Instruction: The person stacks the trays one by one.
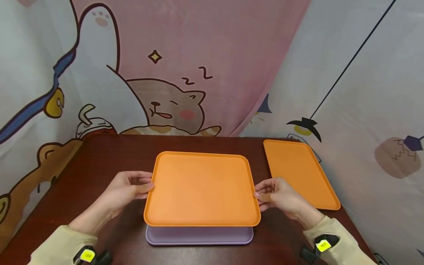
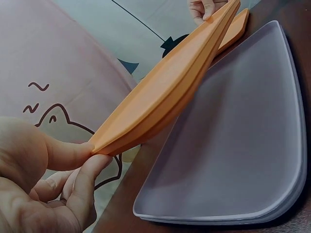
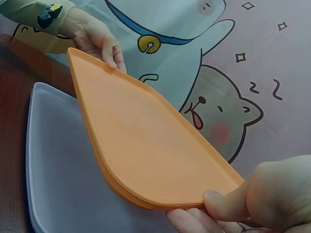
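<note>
Both hands hold an orange tray [image 1: 202, 189] by its two short sides, lifted and tilted above a purple tray [image 1: 198, 235]. My left hand [image 1: 130, 187] pinches the left edge, thumb on top and fingers beneath. On the opposite edge my right hand [image 1: 278, 197] pinches in the same way. A line runs along the orange rim [image 2: 170, 102] in the left wrist view; whether it is one tray or several stacked, I cannot tell. The purple tray [image 2: 218, 136] lies on the table, its rim showing layered lines, and in the head view the orange one hides most of it.
Another orange tray [image 1: 301, 175] lies flat at the table's right side, close to the edge. The dark brown table [image 1: 109, 154] ends at a cloth backdrop [image 1: 238, 66] with cartoon animals. More of this cloth hangs along the left and right sides.
</note>
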Tool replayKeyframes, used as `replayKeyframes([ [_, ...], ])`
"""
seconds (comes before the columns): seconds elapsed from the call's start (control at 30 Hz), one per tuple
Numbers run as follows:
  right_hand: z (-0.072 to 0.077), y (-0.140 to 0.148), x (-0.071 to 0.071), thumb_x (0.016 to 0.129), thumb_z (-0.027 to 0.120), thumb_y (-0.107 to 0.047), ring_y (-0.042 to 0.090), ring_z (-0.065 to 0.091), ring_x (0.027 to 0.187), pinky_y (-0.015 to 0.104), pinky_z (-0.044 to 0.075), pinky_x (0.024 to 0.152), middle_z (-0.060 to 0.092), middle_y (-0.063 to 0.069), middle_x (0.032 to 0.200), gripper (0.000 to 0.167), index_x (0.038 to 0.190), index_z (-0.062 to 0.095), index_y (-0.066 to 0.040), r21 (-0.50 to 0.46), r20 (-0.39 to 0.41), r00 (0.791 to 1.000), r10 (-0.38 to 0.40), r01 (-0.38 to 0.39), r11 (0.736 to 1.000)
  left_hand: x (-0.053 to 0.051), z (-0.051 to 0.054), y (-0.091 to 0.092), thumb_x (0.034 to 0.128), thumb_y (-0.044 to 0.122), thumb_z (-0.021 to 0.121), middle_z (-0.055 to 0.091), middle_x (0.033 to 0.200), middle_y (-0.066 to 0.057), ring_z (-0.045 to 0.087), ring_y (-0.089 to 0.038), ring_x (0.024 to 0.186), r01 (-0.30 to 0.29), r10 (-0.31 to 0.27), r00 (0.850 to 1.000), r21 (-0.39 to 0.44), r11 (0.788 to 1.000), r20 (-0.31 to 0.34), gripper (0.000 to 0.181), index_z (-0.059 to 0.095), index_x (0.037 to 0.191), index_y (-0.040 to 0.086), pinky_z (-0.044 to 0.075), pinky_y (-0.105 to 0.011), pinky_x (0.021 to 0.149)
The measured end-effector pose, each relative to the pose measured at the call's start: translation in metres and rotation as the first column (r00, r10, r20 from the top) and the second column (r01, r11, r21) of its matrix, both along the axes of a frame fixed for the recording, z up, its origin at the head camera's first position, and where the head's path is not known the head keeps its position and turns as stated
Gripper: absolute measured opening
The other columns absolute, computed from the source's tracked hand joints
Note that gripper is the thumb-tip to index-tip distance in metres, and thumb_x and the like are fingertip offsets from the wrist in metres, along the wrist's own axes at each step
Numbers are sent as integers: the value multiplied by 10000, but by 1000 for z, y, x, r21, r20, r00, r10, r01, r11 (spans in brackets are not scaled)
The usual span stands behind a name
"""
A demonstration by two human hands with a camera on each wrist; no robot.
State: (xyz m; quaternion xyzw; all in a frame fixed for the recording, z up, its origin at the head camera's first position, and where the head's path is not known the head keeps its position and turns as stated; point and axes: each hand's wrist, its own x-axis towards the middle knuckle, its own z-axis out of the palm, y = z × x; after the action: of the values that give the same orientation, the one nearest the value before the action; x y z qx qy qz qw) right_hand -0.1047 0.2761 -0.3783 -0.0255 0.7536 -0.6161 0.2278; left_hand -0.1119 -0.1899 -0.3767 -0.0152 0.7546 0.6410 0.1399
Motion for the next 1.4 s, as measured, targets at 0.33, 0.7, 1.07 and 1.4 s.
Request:
replayKeyframes([
  [0.33, -9, -2, 6, 973, 721, 41, 265, 701, 760, 440, 659, 710, 684, 169, 917, 249, 1155, 618, 175, -1, 30, 1000, -1, 1, 1000, 5, -10, -1, 967, 14, 754, 680, 1162, -225, 737, -229, 910, 1, -1, 1000, 0, 1000, 1, 451, 595, 1351, -164, 649, -361, 781],
  [0.7, -25, -4, 9, 981, 716, 30, 284, 735, 794, 446, 658, 716, 688, 173, 933, 236, 1157, 622, 157, 2, 62, 998, 21, -21, 1000, 7, -20, -1, 963, 18, 762, 689, 1167, -219, 737, -237, 902, -14, 15, 1000, -51, 999, 11, 432, 608, 1323, -164, 653, -381, 754],
  [1.07, -34, -4, 13, 986, 694, 44, 294, 732, 810, 442, 659, 718, 670, 185, 954, 241, 1163, 594, 173, -25, 82, 996, 30, -28, 999, 7, -33, -3, 960, 13, 765, 710, 1157, -198, 739, -240, 901, -11, 12, 1000, -65, 998, 20, 430, 613, 1324, -159, 654, -385, 736],
  [1.4, -40, -5, 14, 987, 685, 58, 294, 735, 811, 436, 659, 711, 671, 184, 946, 216, 1150, 595, 167, -25, 88, 996, 28, -26, 999, 12, -42, -2, 947, -19, 759, 695, 1129, -199, 730, -223, 881, -13, 14, 999, -16, 1000, 43, 410, 619, 1302, -170, 652, -364, 731],
])
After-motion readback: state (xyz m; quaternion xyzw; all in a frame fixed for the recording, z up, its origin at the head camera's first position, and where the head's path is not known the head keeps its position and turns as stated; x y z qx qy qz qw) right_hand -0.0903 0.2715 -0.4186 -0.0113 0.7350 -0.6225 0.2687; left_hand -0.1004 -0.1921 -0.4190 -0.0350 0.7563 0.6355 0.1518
